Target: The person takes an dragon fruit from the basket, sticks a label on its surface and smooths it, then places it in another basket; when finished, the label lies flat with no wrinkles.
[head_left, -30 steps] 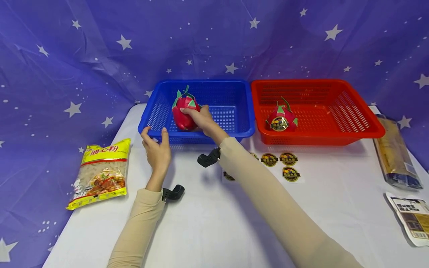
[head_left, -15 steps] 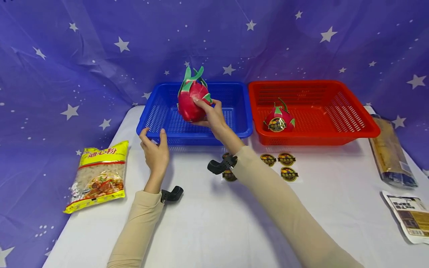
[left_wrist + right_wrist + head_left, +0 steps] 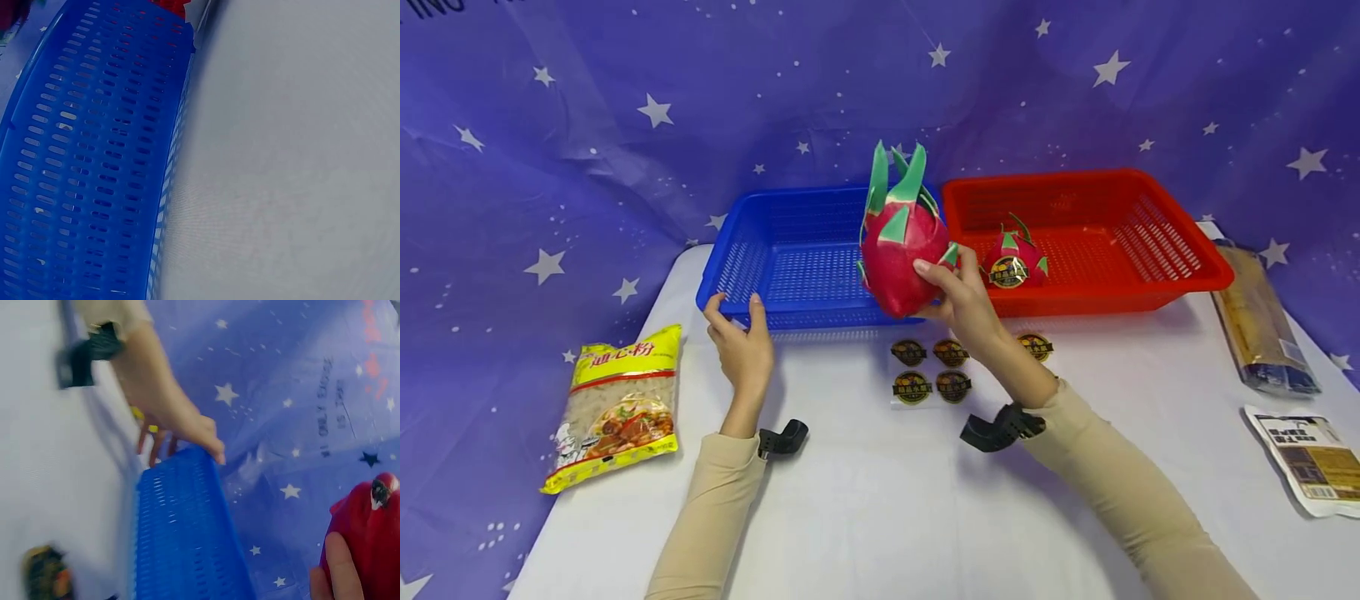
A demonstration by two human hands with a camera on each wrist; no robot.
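Note:
My right hand (image 3: 968,304) holds a pink dragon fruit (image 3: 904,250) with green leaf tips pointing up. It is in the air in front of the blue basket's right end. In the right wrist view, fingers (image 3: 342,565) press against the dragon fruit (image 3: 375,537) at the lower right. My left hand (image 3: 743,346) grips the front left corner of the blue basket (image 3: 718,283), thumb and fingertips at the rim. The left wrist view shows the basket's slotted front wall (image 3: 94,156) but no hand. A second dragon fruit (image 3: 1026,250), bearing a round black-and-gold label, lies in the red basket (image 3: 1195,258).
Round black-and-gold stickers (image 3: 912,387) lie on clear sheets on the white table (image 3: 865,500), some behind the right forearm. A yellow pasta bag (image 3: 621,408) is at left. A brown packet (image 3: 1262,325) and a white-and-brown pouch (image 3: 1307,462) are at right.
The right hand has lifted the dragon fruit out of the blue basket and carried it right and nearer. My left hand has stayed at the basket's corner. The view has shifted slightly.

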